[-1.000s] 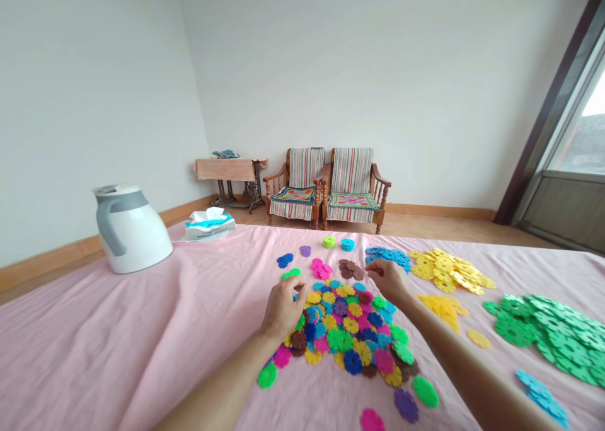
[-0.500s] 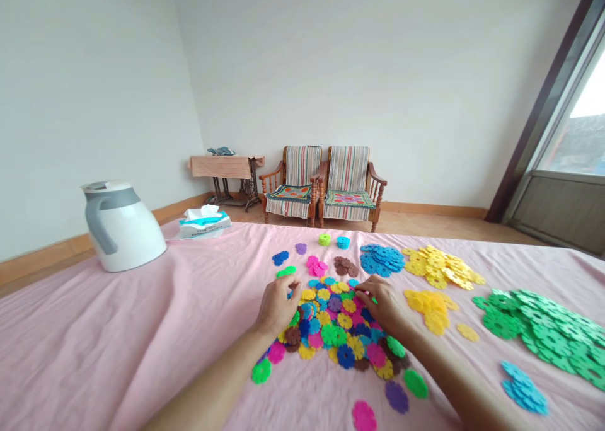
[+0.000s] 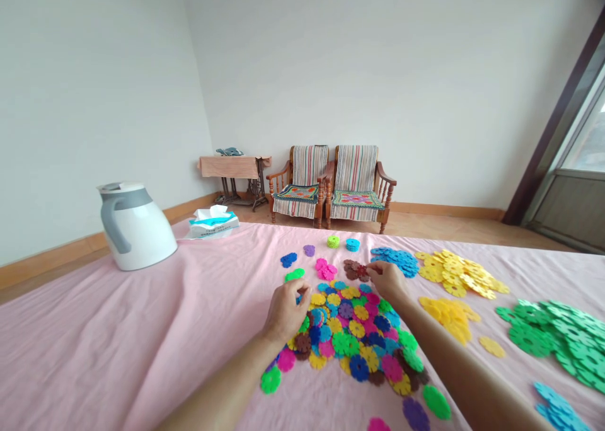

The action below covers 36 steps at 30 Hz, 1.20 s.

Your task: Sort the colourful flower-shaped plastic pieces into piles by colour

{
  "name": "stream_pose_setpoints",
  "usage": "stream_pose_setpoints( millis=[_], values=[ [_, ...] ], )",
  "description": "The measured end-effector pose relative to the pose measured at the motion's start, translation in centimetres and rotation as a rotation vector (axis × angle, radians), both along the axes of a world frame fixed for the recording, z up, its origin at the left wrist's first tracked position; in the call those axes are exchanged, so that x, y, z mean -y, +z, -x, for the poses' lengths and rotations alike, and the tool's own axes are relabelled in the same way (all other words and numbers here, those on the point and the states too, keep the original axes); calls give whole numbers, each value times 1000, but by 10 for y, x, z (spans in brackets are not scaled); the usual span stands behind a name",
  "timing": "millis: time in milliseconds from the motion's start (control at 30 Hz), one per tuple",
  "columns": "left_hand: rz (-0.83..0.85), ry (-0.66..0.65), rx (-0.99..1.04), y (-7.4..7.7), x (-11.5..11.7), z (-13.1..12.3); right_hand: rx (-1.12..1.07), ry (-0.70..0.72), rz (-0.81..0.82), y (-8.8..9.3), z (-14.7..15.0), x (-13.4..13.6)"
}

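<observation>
A mixed heap of flower-shaped plastic discs [image 3: 346,309] in many colours lies between my hands on the pink cloth [image 3: 212,330]. My right hand [image 3: 388,281] reaches over the heap's far right side, its fingertips pinched on a reddish-brown disc [image 3: 362,271] at the small brown pile [image 3: 350,268]. At the heap's left edge, my left hand [image 3: 286,312] is closed in a pinch. A bit of blue shows by its fingers, but I cannot tell if it is held. Beyond it lie green discs [image 3: 295,274], and pink discs [image 3: 326,268] sit between the hands.
Blue [image 3: 397,262], yellow [image 3: 460,273] and green piles [image 3: 558,339] spread to the right. Small lime [image 3: 333,242] and light-blue stacks [image 3: 352,245] stand at the back. A white jug [image 3: 142,232] and tissue box [image 3: 215,223] are at left; two armchairs [image 3: 357,179] stand beyond.
My right hand has moved from the heap's far right edge forward to the brown pile, with a disc in its fingers. My left hand stays by the heap. The view has shifted slightly right-to-left.
</observation>
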<state>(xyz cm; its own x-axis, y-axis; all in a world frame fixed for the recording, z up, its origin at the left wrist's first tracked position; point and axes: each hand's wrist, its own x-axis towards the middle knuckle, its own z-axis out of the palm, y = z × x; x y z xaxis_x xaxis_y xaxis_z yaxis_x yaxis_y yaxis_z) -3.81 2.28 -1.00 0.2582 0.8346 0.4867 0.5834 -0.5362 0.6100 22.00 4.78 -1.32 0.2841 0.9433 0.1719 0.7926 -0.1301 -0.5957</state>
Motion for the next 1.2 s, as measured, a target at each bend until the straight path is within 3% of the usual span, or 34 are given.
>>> stream_pose_setpoints(
  millis=[200,500,633,833,1200],
  values=[
    [4,16,-4,-2,-2,0,-57,43,-56,-6,-18,17],
    [-12,23,3,-1,-1,0,-100,240,-25,9,-31,99],
    [-16,29,7,-1,-2,0,-50,287,36,10,-36,123],
    [-23,15,22,-4,-4,0,-15,327,147,3,-39,126],
    [-9,8,28,-1,-3,0,-108,322,139,1,-43,121]
  ],
)
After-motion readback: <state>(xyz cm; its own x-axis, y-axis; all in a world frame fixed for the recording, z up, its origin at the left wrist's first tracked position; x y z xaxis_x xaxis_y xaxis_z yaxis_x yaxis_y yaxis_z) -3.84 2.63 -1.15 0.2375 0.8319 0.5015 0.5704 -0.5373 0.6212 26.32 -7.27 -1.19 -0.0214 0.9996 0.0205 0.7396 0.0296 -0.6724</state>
